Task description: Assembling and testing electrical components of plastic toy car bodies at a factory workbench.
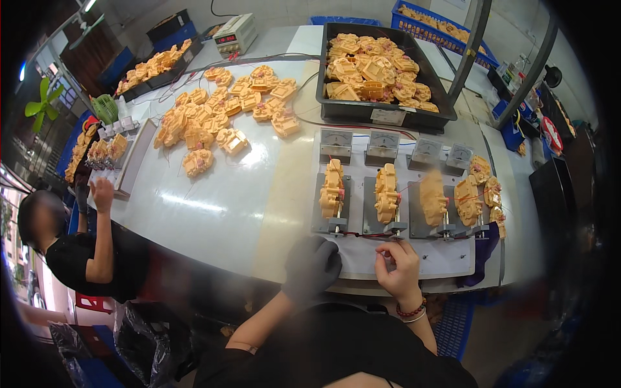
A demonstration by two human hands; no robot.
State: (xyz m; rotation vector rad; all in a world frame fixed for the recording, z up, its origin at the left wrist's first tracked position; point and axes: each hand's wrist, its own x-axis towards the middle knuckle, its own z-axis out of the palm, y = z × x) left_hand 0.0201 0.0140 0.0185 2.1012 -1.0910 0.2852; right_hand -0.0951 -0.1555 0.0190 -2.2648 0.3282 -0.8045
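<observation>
My left hand [314, 268], in a dark grey glove, is curled closed at the front edge of a white test board [440, 258]. My right hand [398, 271], bare with a beaded bracelet, has its fingers bent inward just below the second fixture [398, 229]. Anything inside either hand is hidden. On the board, several grey fixtures each carry an upright orange-tan plastic housing with wires, such as the first one [332, 189] and the second one [387, 193]. The third housing [433, 197] looks blurred. Analog meters [381, 146] stand behind the fixtures.
A black tray [388, 119] heaped with housings stands behind the meters. Loose housings [210, 116] cover the table's far left middle. A power supply [235, 35] sits at the back. More housings [493, 191] and a purple cloth [482, 258] lie right. Another person [77, 242] works at left.
</observation>
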